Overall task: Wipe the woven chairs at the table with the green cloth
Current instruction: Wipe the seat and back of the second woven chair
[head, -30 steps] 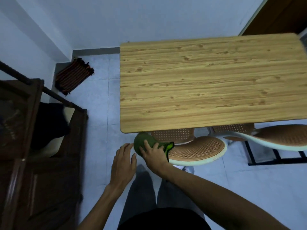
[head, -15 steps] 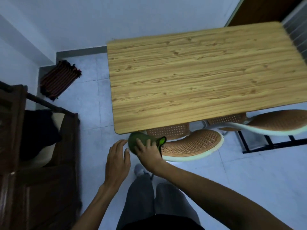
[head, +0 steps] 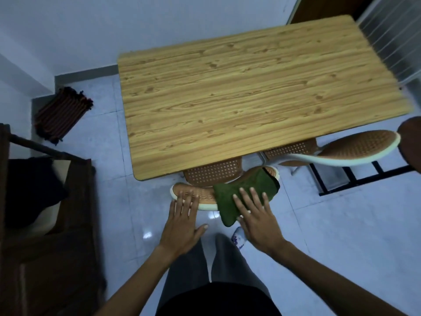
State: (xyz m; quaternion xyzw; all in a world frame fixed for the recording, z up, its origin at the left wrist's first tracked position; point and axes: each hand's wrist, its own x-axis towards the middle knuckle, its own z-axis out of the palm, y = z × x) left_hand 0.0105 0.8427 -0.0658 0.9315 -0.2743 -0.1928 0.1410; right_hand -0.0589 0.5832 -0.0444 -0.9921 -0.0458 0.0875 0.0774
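The green cloth [head: 245, 193] lies spread over the curved top of the near woven chair [head: 205, 193], which is pushed under the wooden table [head: 250, 101]. My right hand [head: 257, 217] lies flat on the cloth with its fingers spread, pressing it onto the chair back. Resting flat on the left end of the same chair back is my left hand [head: 183, 221], fingers apart and holding nothing. A second woven chair [head: 355, 150] stands to the right, partly under the table. Both seats are mostly hidden by the tabletop.
A dark wooden sofa frame [head: 45, 224] with a black cushion stands at the left. A striped mat [head: 61, 114] lies on the tiled floor by the wall. A black metal frame [head: 355, 176] sits on the floor at the right. My legs are below.
The cloth was bunched in my right hand at the chair's left end; now it is spread out further right along the chair back under my flat hand. My left hand now rests on the chair.
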